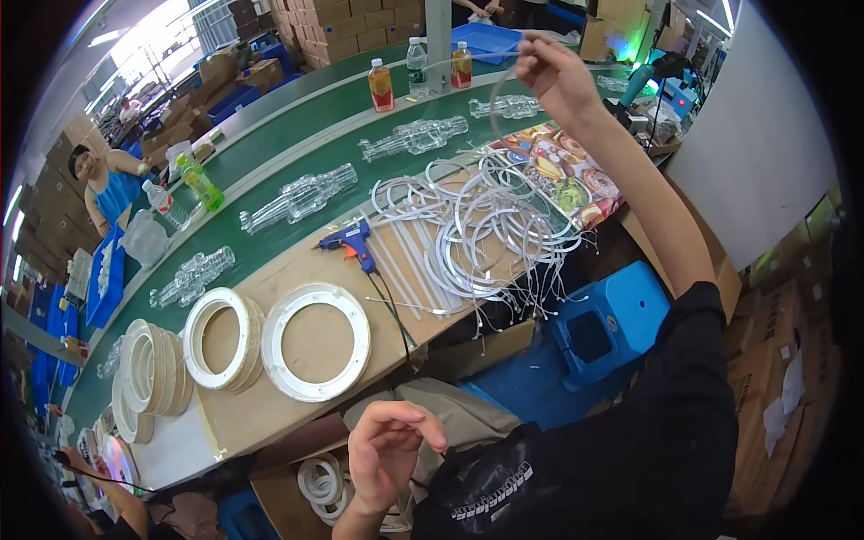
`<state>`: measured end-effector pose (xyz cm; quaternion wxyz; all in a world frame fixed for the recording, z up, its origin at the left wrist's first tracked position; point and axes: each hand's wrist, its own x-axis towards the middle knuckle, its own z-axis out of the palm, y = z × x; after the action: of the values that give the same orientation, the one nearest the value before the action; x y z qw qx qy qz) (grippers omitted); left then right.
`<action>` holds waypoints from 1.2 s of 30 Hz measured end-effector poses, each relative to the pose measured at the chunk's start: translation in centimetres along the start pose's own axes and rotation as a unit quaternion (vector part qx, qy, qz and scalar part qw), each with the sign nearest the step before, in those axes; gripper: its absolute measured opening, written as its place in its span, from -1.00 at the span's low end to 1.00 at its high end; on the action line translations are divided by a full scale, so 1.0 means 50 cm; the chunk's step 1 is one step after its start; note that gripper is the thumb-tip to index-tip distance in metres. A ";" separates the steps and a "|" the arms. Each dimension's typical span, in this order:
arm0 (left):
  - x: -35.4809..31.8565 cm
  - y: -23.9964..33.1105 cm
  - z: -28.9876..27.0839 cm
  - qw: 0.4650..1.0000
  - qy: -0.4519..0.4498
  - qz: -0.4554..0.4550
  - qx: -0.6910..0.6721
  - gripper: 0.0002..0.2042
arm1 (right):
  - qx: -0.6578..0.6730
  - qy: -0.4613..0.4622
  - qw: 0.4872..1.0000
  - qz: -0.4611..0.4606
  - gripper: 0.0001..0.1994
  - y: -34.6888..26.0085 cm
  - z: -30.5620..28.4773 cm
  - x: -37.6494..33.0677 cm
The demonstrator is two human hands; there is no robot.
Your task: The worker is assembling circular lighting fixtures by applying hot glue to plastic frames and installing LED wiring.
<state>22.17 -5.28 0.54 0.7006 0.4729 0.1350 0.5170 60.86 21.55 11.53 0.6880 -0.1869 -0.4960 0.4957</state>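
Note:
Raised high over the far side of the table, my right hand [553, 76] pinches a thin, clear bendy strip, part of which curves down below my fingers. My left hand [387, 450] hovers near my lap with loosely curled fingers apart, and nothing shows in it. Between them, a tangle of white ring-shaped light strips [481, 220] with thin wires lies on the table. Several straight pale sticks [409, 261] lie beside it. A blue glue gun [353, 243] rests left of the sticks. Closest to my left hand on the tabletop is a white ring frame [360, 346].
More ring frames are stacked [144, 369] to the left. Clear plastic figures [301, 198] line the green conveyor [270, 157], with drink bottles [381, 85] beyond. A blue stool [612, 324] stands at right. A box of white rings [324, 486] sits below. Other people work at left.

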 end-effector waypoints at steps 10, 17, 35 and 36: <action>0.003 -0.021 -0.029 0.998 0.064 -0.024 0.000 -0.70 | 0.166 0.057 0.981 0.082 -0.80 -0.021 0.051 -0.018; 0.042 -0.029 -0.105 0.967 0.222 0.116 0.047 -0.87 | 0.313 -0.200 0.878 0.301 -0.76 -0.010 0.168 -0.083; 0.074 0.066 -0.156 0.854 0.215 0.165 0.445 -0.57 | 0.205 -0.304 0.823 0.434 -0.83 0.175 0.389 -0.255; 0.061 0.084 -0.150 0.867 0.231 0.171 0.407 -0.57 | 0.158 -0.315 0.853 0.385 -0.84 0.175 0.408 -0.268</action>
<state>15.89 1.34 0.95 0.2958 0.5984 0.4088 0.6224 38.59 8.98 7.25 0.2697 -0.0853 -0.4895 0.8248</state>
